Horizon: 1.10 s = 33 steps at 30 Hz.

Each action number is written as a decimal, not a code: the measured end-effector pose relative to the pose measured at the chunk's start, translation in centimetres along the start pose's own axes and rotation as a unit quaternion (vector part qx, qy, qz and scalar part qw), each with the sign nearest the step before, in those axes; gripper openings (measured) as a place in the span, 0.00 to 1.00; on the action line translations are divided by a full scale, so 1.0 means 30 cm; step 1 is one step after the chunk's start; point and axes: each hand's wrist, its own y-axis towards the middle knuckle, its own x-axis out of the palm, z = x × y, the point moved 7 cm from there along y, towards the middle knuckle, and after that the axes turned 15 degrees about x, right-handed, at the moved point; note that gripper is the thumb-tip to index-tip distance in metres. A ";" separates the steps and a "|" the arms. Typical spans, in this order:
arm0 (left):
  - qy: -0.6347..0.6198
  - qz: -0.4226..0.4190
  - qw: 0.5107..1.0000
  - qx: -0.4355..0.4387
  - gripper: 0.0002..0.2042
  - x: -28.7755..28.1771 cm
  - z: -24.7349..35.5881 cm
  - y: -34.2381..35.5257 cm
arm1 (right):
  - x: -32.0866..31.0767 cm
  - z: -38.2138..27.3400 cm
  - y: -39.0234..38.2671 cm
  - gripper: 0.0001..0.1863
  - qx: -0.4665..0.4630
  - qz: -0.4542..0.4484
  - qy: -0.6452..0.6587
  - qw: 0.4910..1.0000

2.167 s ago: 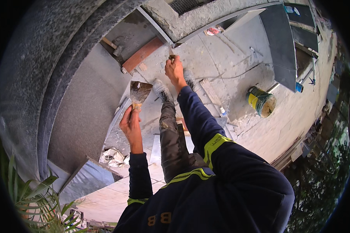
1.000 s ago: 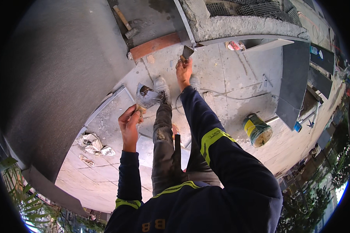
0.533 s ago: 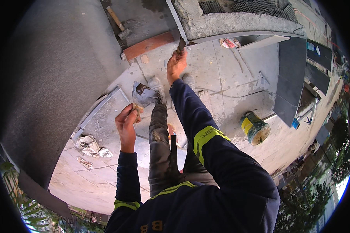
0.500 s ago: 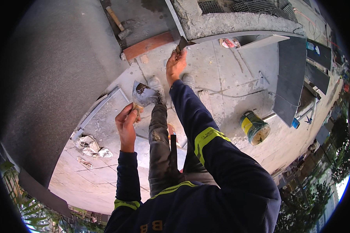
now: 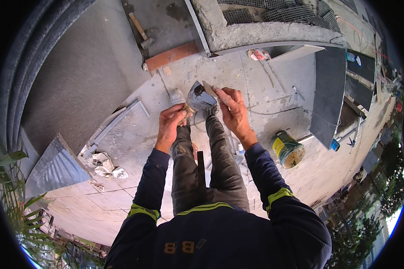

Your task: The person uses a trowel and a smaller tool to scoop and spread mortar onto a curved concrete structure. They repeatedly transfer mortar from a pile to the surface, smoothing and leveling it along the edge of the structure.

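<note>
My left hand [image 5: 169, 123] is closed around the yellowish handle of a broad-bladed trowel [image 5: 196, 101]. A lump of dark paste [image 5: 199, 90] lies on its grey blade. From the right, my right hand [image 5: 234, 110] pinches a small putty knife [image 5: 209, 89], whose narrow blade reaches the trowel's right edge near the paste. Whether the two blades touch, I cannot tell. Both tools are held above the floor, over my legs and shoes. My left fingers partly hide the trowel's handle.
Beyond my hands stand a reddish-brown strip [image 5: 173, 56] and a rough concrete ledge [image 5: 265, 31]. A hammer [image 5: 140, 30] lies far left. Right of me are a paint-stained bucket [image 5: 288, 149] and dark slabs [image 5: 326, 94]. Crumpled cloth [image 5: 105, 166] lies left on the floor.
My right hand has come back from the far panel edge to the trowel, bringing the putty knife. My left hand and the trowel have moved right and farther from me.
</note>
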 end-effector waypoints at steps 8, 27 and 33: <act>0.032 0.058 0.996 0.052 0.17 0.101 0.107 -0.012 | 0.023 0.304 0.016 0.35 0.172 0.051 -0.067 0.981; 0.144 0.109 0.983 -0.032 0.17 0.001 0.296 -0.065 | 0.326 0.334 0.322 0.22 0.344 0.165 0.099 0.919; 0.146 0.093 0.984 -0.046 0.17 0.004 0.318 0.002 | 0.356 0.359 0.348 0.23 0.374 0.148 0.100 0.910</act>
